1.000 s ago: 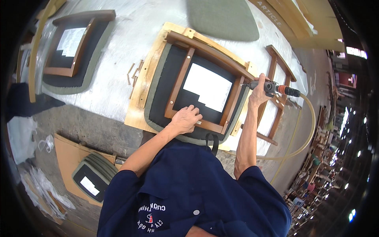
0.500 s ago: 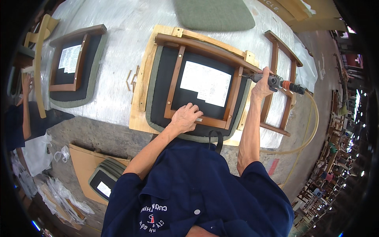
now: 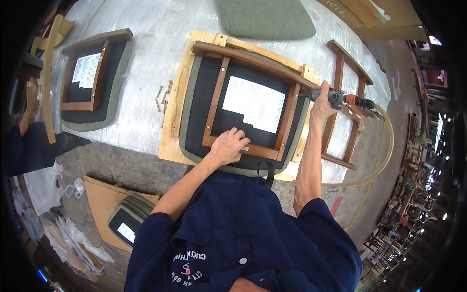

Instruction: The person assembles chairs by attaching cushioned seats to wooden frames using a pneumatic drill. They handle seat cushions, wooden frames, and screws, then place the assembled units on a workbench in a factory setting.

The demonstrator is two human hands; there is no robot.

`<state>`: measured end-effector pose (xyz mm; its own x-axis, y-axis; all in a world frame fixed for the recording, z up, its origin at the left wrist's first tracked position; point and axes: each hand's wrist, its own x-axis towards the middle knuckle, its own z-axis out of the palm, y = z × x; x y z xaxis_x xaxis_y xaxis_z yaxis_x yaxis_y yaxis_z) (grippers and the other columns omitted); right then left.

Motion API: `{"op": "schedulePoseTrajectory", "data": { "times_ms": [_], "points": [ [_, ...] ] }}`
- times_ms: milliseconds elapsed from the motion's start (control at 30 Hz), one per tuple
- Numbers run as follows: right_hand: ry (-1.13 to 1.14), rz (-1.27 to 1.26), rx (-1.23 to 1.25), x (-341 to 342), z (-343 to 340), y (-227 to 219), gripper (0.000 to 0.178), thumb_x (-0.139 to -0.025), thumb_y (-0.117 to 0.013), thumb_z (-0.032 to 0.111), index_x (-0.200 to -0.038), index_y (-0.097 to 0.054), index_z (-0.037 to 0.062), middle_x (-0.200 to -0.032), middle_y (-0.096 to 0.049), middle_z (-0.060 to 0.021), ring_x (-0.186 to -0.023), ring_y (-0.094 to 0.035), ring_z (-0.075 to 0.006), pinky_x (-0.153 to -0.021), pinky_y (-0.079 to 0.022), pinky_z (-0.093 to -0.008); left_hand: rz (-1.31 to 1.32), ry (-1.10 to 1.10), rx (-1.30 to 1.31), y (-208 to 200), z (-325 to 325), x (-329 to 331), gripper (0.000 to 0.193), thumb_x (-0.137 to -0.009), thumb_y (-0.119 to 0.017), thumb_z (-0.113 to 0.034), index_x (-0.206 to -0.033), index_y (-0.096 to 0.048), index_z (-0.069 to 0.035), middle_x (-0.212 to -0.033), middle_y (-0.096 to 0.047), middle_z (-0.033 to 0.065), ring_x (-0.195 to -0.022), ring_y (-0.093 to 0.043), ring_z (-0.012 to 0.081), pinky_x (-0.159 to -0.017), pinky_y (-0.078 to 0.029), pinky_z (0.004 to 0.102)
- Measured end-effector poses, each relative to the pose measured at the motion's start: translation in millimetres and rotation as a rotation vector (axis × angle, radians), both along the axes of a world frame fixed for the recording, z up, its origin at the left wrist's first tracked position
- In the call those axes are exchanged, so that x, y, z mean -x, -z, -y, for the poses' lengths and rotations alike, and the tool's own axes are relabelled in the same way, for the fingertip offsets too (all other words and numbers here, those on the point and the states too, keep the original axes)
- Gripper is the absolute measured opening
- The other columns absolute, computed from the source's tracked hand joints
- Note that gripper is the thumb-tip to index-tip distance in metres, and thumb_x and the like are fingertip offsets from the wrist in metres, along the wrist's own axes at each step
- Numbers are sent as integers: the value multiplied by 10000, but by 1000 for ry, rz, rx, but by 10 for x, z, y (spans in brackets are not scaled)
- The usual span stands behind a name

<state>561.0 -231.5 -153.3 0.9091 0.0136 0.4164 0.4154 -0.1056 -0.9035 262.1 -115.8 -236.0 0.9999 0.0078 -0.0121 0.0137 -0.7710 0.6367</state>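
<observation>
An upside-down chair seat point(image 3: 204, 104) with a brown wooden frame, black underside cloth and a white paper label lies on a plywood jig point(image 3: 176, 97) on the table. My left hand point(image 3: 229, 145) presses flat on the near rail of the frame. My right hand point(image 3: 322, 101) grips a pneumatic screwdriver point(image 3: 343, 99) with an orange rear end, its tip held against the seat frame's right rail. A pale air hose point(image 3: 377, 160) curves from the tool down to the right.
A second upside-down seat point(image 3: 90, 80) lies at the table's left, a green cushion point(image 3: 265, 17) at the far edge, a wooden chair frame part point(image 3: 348, 104) under the tool. Loose wooden dowels point(image 3: 163, 95) lie beside the jig. Another person's arm point(image 3: 29, 114) shows at left. Stacked seats point(image 3: 126, 219) sit on the floor.
The view has shifted, so the seat sits higher and more central. My right hand and the tool stay at the right rail; my left hand keeps pressing the near rail.
</observation>
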Motion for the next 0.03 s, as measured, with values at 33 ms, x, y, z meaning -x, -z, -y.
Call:
{"op": "schedulePoseTrajectory", "data": {
  "times_ms": [33],
  "points": [
    [-9,-22,-22,6,-3,5,195,-900,-749,195,-929,-672,18,-725,-708,-67,-697,-672,-141,-760,-555,-322,-8,0,5,5,-2,5,435,-679,-768,-106,-1105,-679,-130,-1083,-588,50,-1061,-557,260,-960,-509,386]
  ]
}}
